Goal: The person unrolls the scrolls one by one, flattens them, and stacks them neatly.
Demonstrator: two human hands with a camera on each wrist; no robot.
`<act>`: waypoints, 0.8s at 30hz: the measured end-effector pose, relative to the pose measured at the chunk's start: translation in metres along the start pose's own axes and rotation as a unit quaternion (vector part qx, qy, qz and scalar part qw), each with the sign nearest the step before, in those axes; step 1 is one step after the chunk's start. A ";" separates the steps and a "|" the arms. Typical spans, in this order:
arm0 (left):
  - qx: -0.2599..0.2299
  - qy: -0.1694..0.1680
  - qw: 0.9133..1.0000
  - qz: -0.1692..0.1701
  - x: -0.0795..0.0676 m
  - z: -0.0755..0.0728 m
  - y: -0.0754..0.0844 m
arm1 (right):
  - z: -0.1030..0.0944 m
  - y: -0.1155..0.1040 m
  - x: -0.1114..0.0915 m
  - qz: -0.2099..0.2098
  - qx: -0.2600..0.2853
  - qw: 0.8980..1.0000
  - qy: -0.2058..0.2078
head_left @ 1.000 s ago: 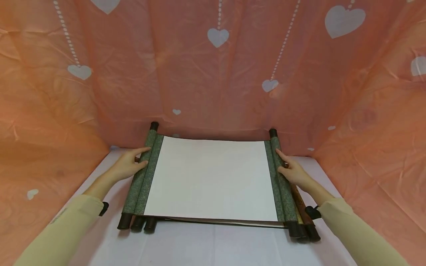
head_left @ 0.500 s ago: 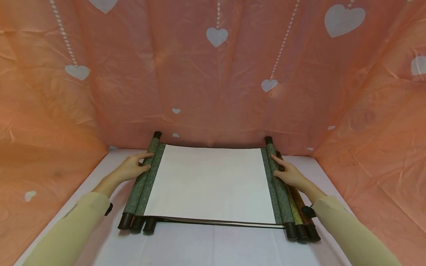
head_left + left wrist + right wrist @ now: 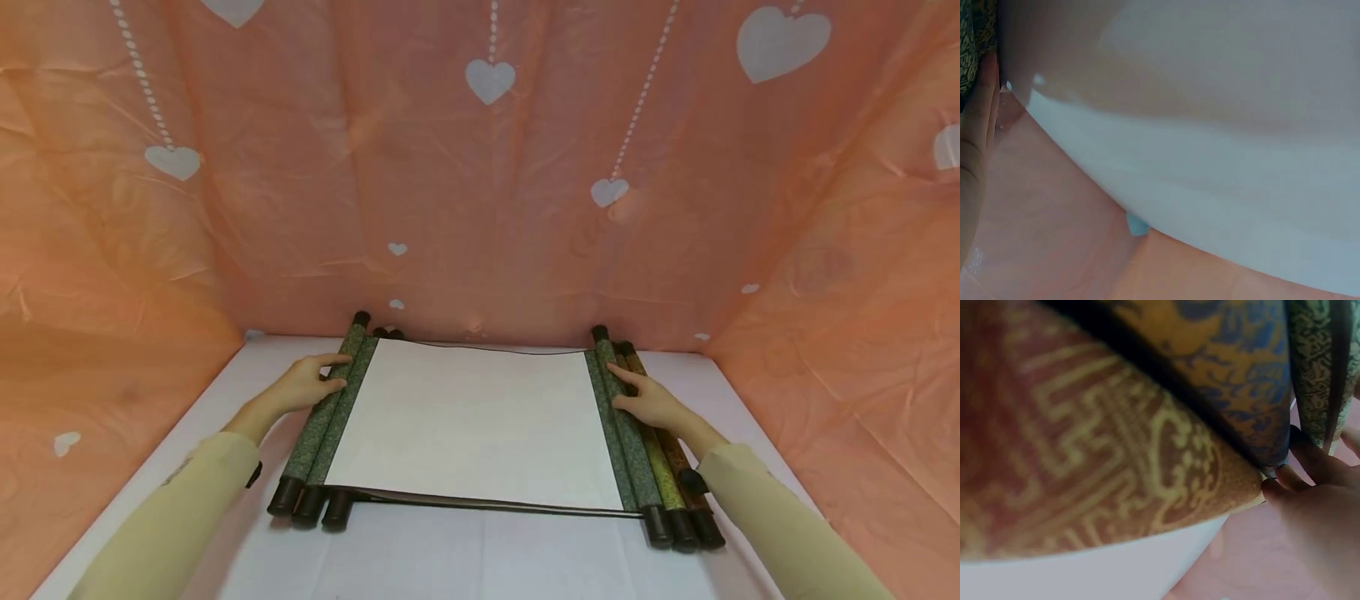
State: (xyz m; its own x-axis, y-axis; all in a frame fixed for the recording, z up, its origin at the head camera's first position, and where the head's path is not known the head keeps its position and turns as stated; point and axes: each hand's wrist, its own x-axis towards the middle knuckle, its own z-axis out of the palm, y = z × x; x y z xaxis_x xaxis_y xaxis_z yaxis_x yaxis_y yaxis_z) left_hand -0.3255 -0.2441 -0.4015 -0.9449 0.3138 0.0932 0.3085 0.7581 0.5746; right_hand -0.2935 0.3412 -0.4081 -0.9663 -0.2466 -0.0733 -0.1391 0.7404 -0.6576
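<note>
A hanging scroll with green brocade ends and a blank white sheet (image 3: pixel 480 425) lies partly unrolled across the table. My left hand (image 3: pixel 300 385) holds its left green roll (image 3: pixel 311 442), thumb and forefinger on top. The right green roll (image 3: pixel 632 442) is held the same way by my right hand (image 3: pixel 651 406). Beneath it lie two more scrolls: a yellow one (image 3: pixel 664 467) and a red-brown one (image 3: pixel 686 492), both showing at the right. In the right wrist view, fingers reach in beside the blue-and-yellow brocade (image 3: pixel 1229 369) and the red-brown brocade (image 3: pixel 1116 450).
Dark roller caps (image 3: pixel 337 510) of the lower scrolls poke out at the front left. White cloth (image 3: pixel 450 562) covers the table. An orange-pink sheet with white hearts (image 3: pixel 480 208) hangs close behind the scrolls and along both sides.
Both hands have lowered the far end of the green scroll toward the table and nearer to me. More of the yellow and red-brown scrolls, and caps at the back left, now show.
</note>
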 end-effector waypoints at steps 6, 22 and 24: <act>0.001 -0.008 1.000 -0.002 0.003 0.004 -0.001 | 0.000 0.001 0.000 -0.008 0.007 1.000 -0.001; 0.014 -0.037 0.999 0.008 -0.001 0.007 -0.005 | 0.003 0.007 0.002 -0.030 -0.025 0.999 -0.020; 0.018 -0.048 0.999 0.009 -0.001 0.007 -0.006 | 0.003 0.006 0.002 -0.025 -0.031 0.999 -0.024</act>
State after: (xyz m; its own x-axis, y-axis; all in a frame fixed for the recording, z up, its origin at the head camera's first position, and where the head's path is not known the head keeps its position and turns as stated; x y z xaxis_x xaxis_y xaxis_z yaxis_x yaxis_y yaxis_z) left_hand -0.3253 -0.2456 -0.4106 -0.9248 0.3799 0.0233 0.3305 0.7711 0.5443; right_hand -0.2954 0.3437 -0.4145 -0.9464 -0.3131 -0.0788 -0.2015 0.7636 -0.6135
